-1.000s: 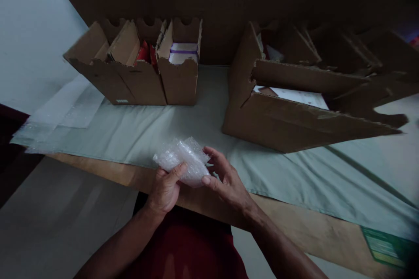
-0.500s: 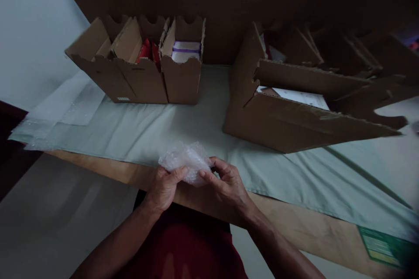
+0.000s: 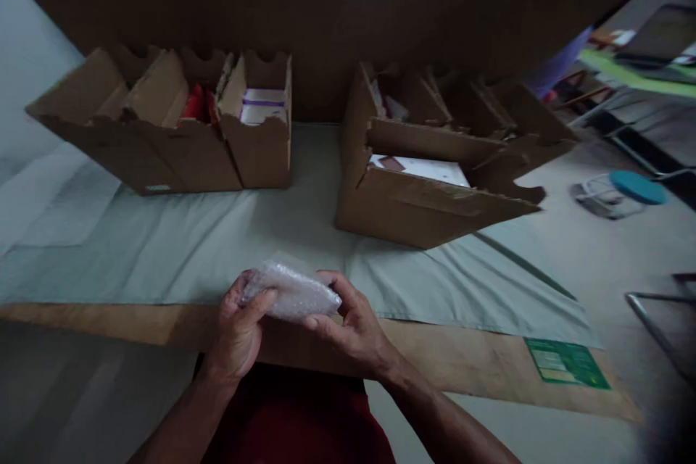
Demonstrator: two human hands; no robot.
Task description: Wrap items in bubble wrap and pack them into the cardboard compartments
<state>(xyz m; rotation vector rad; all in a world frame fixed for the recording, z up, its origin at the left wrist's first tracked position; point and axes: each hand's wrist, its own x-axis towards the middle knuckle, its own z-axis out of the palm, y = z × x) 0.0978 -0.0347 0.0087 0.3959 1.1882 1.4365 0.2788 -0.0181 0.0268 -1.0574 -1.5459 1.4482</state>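
Note:
A small bundle of clear bubble wrap (image 3: 296, 293) is held above the table's front edge. My left hand (image 3: 239, 330) grips its left end, the thumb lying on top. At the opposite end, my right hand (image 3: 353, 322) pinches it between thumb and fingers. Whatever the wrap may contain cannot be made out. Beyond my hands lies a pale green cloth (image 3: 228, 246), spread over the wooden tabletop.
Cardboard holders (image 3: 261, 156) stand at the back left, with red packets (image 3: 196, 105) and white-purple boxes (image 3: 264, 107) inside. A cardboard bin (image 3: 413, 214) stands right of centre. Flat bubble wrap sheets (image 3: 65, 203) lie far left. A teal-topped stool (image 3: 636, 187) is on the floor.
The bubble wrap has gone from a crumpled, spread shape to a longer, smoother bundle between my hands. My view has swung right, bringing the stool and the far table into sight.

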